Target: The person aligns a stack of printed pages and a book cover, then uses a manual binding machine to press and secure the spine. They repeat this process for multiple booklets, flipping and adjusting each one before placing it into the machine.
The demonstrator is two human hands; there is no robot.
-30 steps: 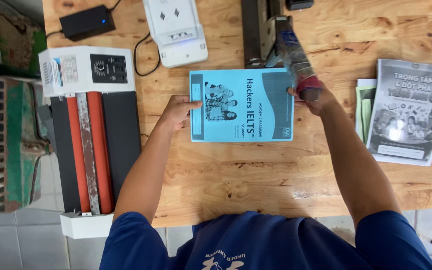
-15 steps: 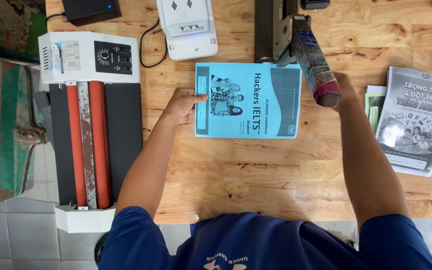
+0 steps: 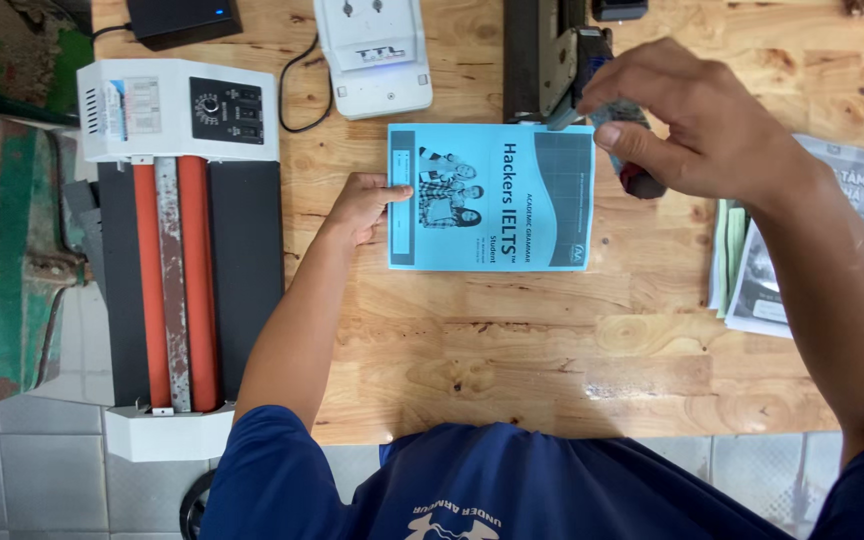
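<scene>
Far to the left of the left hand point(image 3: 362, 205), a laminating machine point(image 3: 177, 250) with red rollers lies along the edge of the counter point(image 3: 552, 350). The left hand is flat and mostly open; its fingers press on the left edge of the light blue booklet point(image 3: 492, 197), probably so the booklet does not slide. The booklet lies flat between both hands. The right hand point(image 3: 697, 125) hovers above its right upper corner, closed around a dark handle point(image 3: 624, 140) of a heavy stapler, it seems. To the right of this hand, a pile of grey booklets point(image 3: 802, 240) waits.
</scene>
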